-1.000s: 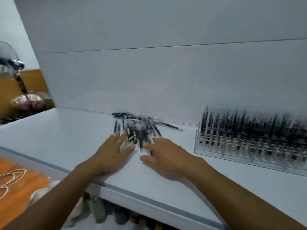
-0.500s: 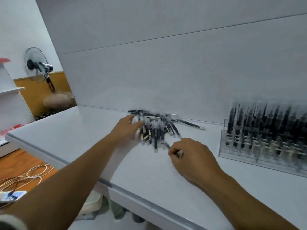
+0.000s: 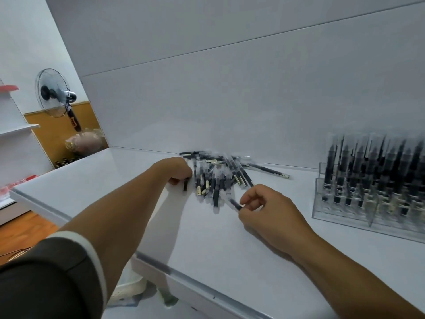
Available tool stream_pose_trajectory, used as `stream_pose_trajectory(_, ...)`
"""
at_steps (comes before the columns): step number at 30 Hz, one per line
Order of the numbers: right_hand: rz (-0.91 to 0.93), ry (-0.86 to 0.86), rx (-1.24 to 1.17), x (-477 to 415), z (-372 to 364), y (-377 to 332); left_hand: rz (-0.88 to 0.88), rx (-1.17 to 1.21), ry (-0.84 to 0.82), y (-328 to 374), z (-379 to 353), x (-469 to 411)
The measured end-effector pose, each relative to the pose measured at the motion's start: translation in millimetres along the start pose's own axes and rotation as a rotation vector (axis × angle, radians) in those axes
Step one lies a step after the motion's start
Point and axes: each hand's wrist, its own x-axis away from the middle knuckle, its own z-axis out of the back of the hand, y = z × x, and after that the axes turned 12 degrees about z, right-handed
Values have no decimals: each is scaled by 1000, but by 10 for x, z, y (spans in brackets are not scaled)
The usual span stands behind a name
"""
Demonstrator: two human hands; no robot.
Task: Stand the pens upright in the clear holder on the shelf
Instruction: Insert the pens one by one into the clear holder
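Head view: right grip [image 3: 266,211] pinches a pen [image 3: 234,203] at the pile's [image 3: 216,178] near edge

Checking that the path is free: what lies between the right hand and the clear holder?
Nothing. In the head view, only bare white shelf separates the right hand, which pinches a pen, from the clear holder.

Right hand [image 3: 264,210] now pinches a pen [image 3: 232,203]; left hand [image 3: 174,169] curled.
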Motion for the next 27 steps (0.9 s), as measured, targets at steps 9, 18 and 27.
stream_pose_trajectory(9,-7,26,-87,-26,-11,46,-102,-209,145,-72,-184,8)
stream_pose_trajectory(18,0,111,-178,-18,6,-15,-363,952,106,-182,-243,536)
stream_pose_trajectory(27,131,205,-157,139,448,-320,-691,1360,-79,467,-269,1574)
